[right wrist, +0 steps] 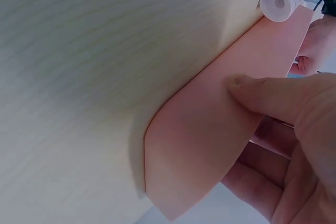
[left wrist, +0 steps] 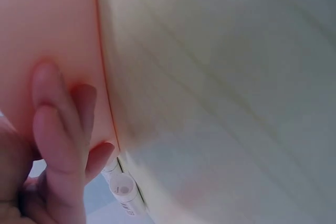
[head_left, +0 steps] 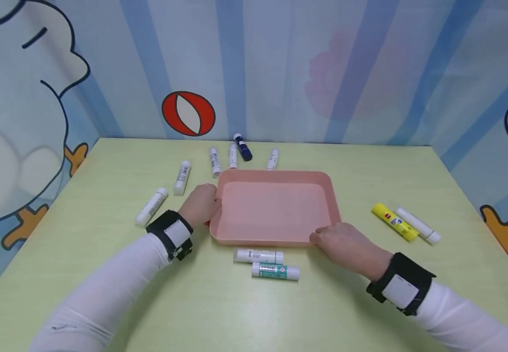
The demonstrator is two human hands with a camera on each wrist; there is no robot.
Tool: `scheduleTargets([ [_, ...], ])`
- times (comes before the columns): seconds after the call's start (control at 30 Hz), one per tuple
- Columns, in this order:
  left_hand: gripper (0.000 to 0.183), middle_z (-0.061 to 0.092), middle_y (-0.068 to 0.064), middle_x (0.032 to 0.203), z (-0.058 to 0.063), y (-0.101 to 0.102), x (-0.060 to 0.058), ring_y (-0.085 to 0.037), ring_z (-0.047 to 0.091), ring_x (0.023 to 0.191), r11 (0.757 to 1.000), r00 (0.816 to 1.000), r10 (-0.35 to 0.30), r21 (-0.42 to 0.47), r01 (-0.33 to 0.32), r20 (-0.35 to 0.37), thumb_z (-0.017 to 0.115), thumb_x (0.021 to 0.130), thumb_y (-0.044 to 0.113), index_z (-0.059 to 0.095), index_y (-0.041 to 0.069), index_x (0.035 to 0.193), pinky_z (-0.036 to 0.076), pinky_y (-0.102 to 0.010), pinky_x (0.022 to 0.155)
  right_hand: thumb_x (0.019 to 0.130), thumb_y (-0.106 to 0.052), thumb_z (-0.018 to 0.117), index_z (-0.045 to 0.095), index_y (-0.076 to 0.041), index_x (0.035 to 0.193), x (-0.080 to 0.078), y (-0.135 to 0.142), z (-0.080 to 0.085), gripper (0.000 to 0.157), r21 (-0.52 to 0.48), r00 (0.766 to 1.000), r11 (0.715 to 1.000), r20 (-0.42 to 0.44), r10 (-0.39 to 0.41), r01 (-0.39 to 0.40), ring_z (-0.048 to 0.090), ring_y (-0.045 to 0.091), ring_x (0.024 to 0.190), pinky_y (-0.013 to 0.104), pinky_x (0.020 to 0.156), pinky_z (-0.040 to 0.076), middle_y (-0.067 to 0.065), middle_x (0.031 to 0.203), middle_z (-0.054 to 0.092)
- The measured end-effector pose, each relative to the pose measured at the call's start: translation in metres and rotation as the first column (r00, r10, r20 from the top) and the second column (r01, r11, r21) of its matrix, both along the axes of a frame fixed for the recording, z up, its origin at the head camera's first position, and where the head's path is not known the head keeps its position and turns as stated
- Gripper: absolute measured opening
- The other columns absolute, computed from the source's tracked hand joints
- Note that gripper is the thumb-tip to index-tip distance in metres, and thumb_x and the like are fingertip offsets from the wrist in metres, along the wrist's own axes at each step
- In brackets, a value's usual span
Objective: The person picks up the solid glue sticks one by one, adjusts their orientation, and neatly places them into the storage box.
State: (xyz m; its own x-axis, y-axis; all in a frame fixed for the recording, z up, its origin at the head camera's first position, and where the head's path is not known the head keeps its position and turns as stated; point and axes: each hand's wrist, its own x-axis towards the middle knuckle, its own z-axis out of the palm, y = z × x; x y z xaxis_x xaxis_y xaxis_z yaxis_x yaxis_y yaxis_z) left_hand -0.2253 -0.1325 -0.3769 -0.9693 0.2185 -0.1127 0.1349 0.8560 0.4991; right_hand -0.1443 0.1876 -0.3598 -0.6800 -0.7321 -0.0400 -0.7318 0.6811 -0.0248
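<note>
A shallow pink tray (head_left: 276,208) lies on the table with its inside bare. My left hand (head_left: 201,203) grips its left side; in the left wrist view the fingers (left wrist: 62,140) lie against the outer wall. At the front right corner, my right hand (head_left: 346,244) pinches the rim, its thumb (right wrist: 262,95) on the outer wall and its other fingers over the edge. Just in front of the tray lie a white glue stick (head_left: 258,255) and a green-labelled glue stick (head_left: 276,271).
Left of the tray lie two white glue sticks, one nearer (head_left: 151,207) and one farther (head_left: 182,178). Behind it are several more white ones and a dark blue glue stick (head_left: 243,147). At right, a yellow glue stick (head_left: 394,222) lies alongside a white tube (head_left: 417,225).
</note>
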Motion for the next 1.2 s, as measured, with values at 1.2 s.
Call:
scheduleTargets([
  [1.2,0.021,0.057,-0.011,0.069,-0.001,0.0,-0.002,-0.015,0.056,0.044,1.0,1.0,-0.01,0.009,0.01,0.003,0.046,0.095,0.0,0.058,0.001,0.077,0.045,-0.025,0.042,0.097,-0.039,0.057,0.044,0.016,0.129,-0.039,0.195,0.003,0.065,-0.048,0.736,0.764,0.315,-0.599,0.643,0.054,0.051,0.102,0.053,0.073,0.05,0.038,0.119,0.052],
])
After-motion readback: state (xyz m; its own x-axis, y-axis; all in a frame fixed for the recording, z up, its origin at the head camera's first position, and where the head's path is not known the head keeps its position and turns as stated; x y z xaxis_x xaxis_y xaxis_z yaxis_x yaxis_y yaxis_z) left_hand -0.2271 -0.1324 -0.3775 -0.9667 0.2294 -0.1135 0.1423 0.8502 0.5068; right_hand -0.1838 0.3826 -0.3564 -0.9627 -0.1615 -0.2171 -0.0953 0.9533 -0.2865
